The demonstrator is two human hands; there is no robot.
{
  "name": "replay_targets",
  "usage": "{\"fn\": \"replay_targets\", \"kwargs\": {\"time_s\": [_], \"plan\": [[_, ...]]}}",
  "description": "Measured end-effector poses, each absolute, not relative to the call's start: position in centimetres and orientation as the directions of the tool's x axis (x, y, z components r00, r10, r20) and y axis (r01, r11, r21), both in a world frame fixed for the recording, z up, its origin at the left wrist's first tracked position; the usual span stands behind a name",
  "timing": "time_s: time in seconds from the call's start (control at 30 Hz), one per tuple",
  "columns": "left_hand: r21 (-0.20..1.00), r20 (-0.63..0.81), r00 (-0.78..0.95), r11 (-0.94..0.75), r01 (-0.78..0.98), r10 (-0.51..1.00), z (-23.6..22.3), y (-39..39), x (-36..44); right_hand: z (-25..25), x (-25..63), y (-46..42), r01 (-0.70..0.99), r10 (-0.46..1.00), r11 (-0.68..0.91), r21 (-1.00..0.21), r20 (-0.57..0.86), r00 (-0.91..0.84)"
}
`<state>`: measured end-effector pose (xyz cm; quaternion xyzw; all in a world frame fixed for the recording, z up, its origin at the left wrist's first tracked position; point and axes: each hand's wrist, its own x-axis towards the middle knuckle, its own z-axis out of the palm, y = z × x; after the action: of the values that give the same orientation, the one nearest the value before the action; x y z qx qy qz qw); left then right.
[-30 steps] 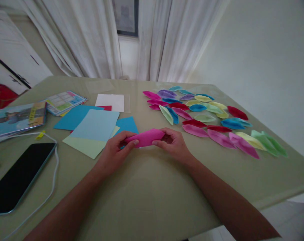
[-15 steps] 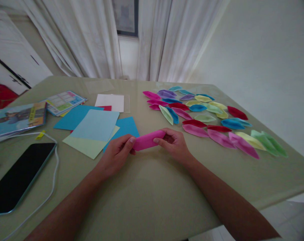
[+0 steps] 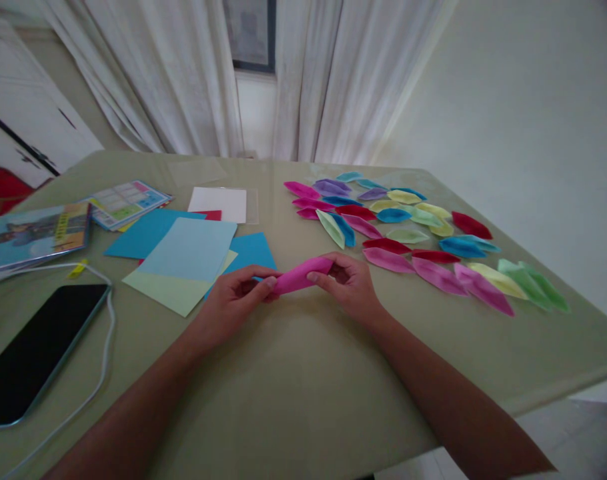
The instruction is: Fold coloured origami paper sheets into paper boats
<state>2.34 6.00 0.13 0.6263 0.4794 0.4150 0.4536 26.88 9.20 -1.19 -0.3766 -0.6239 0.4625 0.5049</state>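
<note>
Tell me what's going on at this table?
A person is holding a pink folded paper above the table, with the left hand at one end and the right hand at the other, both thumbs on its near side. Off to the right lie many folded pieces in several colors. On the left are flat paper sheets, a light blue one on top, and nearer, a phone beside a white cable.

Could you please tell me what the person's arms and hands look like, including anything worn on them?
The left hand and right hand have no visible gloves or rings. The left forearm and right forearm are bare, without visible watches or markings. A pale edge, probably a sleeve, shows at the right forearm's lower end.
</note>
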Motion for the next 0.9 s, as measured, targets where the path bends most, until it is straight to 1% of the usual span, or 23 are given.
{"fn": "replay_targets", "kwargs": {"time_s": [0.1,0.27,0.37,0.5,0.6,0.7,0.77,0.83,0.9], "plan": [[0.97,0.096,0.18,-0.132,0.205,0.979,0.0,5.9,2.4,-1.3,26.9,9.3,0.034,0.939,0.292,-0.956,0.28,-0.198],[0.923,0.169,0.181,-0.22,0.317,0.969,-0.4,5.7,2.3,-1.3,26.9,9.3,0.075,0.944,0.288,-0.955,0.27,-0.19],[0.854,0.269,0.181,-0.321,0.409,0.946,-0.8,5.8,2.1,-1.2,26.9,9.3,0.068,0.946,0.267,-0.961,0.248,-0.207],[0.736,0.441,0.235,-0.499,0.457,0.866,-1.0,5.9,1.7,-1.0,26.9,9.3,0.085,0.954,0.199,-0.976,0.174,-0.244],[0.671,0.501,0.253,-0.556,0.491,0.828,-1.0,5.8,1.5,-1.0,27.0,9.4,0.101,0.952,0.195,-0.976,0.164,-0.258],[0.632,0.522,0.273,-0.582,0.511,0.808,-1.0,5.8,1.4,-1.0,27.1,9.4,0.139,0.946,0.237,-0.962,0.196,-0.26],[0.618,0.522,0.284,-0.586,0.524,0.804,-1.1,5.8,1.3,-1.0,27.2,9.4,0.187,0.933,0.292,-0.938,0.236,-0.273],[0.615,0.512,0.28,-0.574,0.541,0.812,-1.1,5.9,1.3,-0.8,27.3,9.3,0.246,0.902,0.385,-0.889,0.307,-0.303],[0.617,0.498,0.271,-0.556,0.557,0.824,-1.1,6.0,1.2,-0.6,27.4,9.3,0.317,0.849,0.502,-0.804,0.391,-0.355]]}}
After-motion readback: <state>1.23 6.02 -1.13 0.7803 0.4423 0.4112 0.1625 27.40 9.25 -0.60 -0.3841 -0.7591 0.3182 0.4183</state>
